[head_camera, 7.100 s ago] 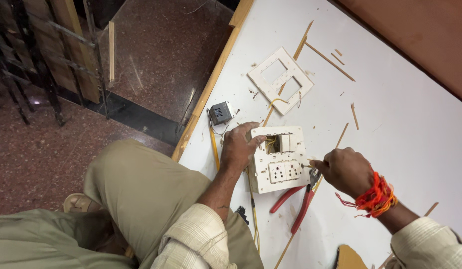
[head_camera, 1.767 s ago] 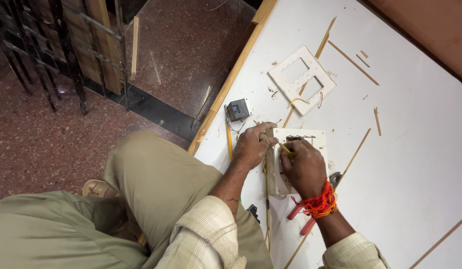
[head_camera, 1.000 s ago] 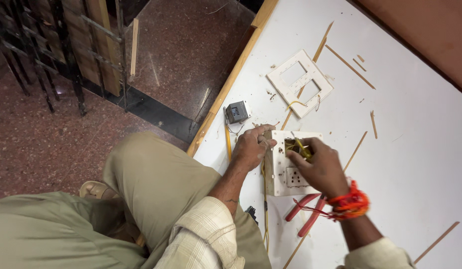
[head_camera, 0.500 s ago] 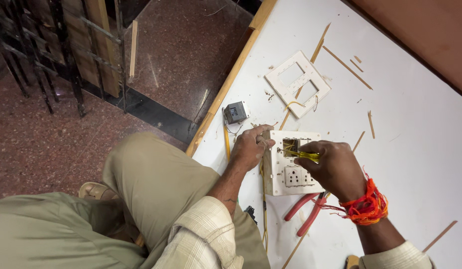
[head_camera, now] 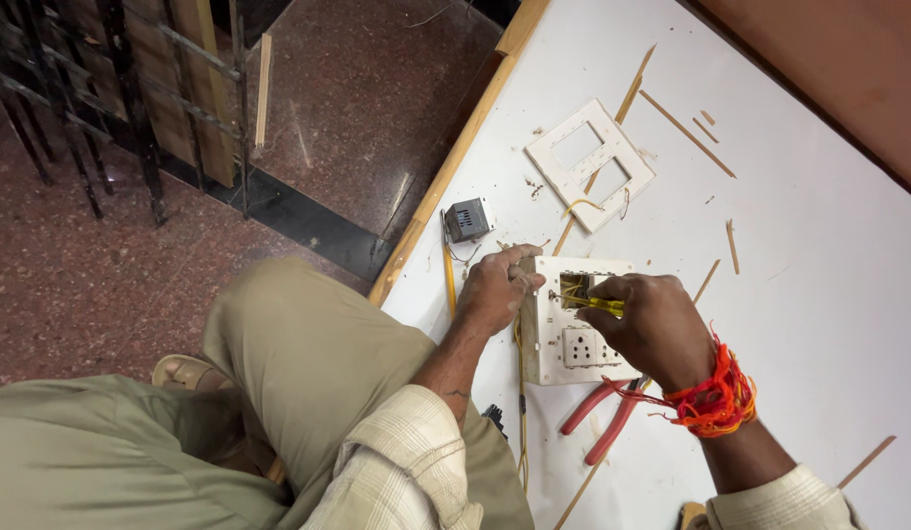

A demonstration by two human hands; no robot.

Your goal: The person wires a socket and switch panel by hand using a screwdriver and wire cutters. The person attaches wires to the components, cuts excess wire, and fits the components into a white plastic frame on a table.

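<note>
White switch box (head_camera: 563, 334) gripped, yellow screwdriver (head_camera: 598, 303) inserted

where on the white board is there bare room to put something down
Widest bare patch: the white board right of the right hand, below the wooden sticks. Crowded around the switch box, left hand, red pliers, white frame plate and small grey box.

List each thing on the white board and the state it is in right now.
Switch box: flat, one slot open.
Screwdriver: tip in the open slot.
Left hand: steadying the box's edge.
Right hand: holding the screwdriver.
Cover plate: detached, lying apart.
Pliers: lying unheld.
</note>
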